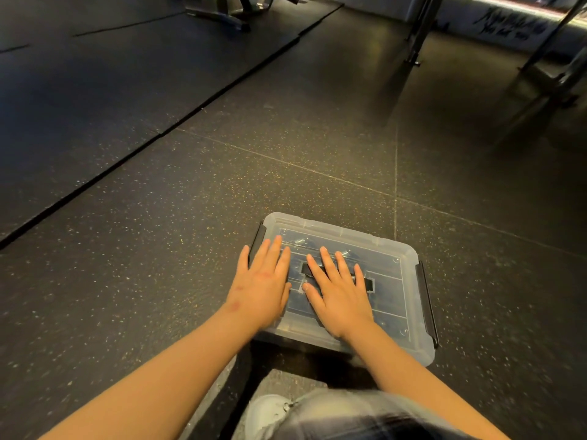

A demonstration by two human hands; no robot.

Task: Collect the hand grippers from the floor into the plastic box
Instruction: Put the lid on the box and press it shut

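Dark rubber gym floor (pixel 158 249), flecked with pale specks, is stretching away from me in the head view, with black floor mats (pixel 95 74) lying edge to edge at the far left. Grey metal equipment legs (pixel 419 30) are standing at the top of the view, near a pale wall with black lettering (pixel 508 27) that is too blurred for me to read.

I am crouching over a clear rectangular plastic box (pixel 397 249), which is sitting on the floor just in front of me. Its translucent lid (pixel 390 300) is lying on top, and a black side latch (pixel 427 300) is running along the right edge, with another one showing at the left edge. Through the lid I am making out the hand grippers (pixel 300 241) only as metal coil springs and dim shapes inside the box.

I am laying my left hand (pixel 263 287) flat on the left part of the lid, palm down, fingers straight and slightly spread, gripping nothing. I am laying my right hand (pixel 340 293) flat on the middle of the lid in the same way, its straight fingers covering part of a black recessed handle (pixel 368 284).

A white shoe (pixel 266 411) and a grey checked trouser leg (pixel 349 414) are showing at the bottom edge, near the box.
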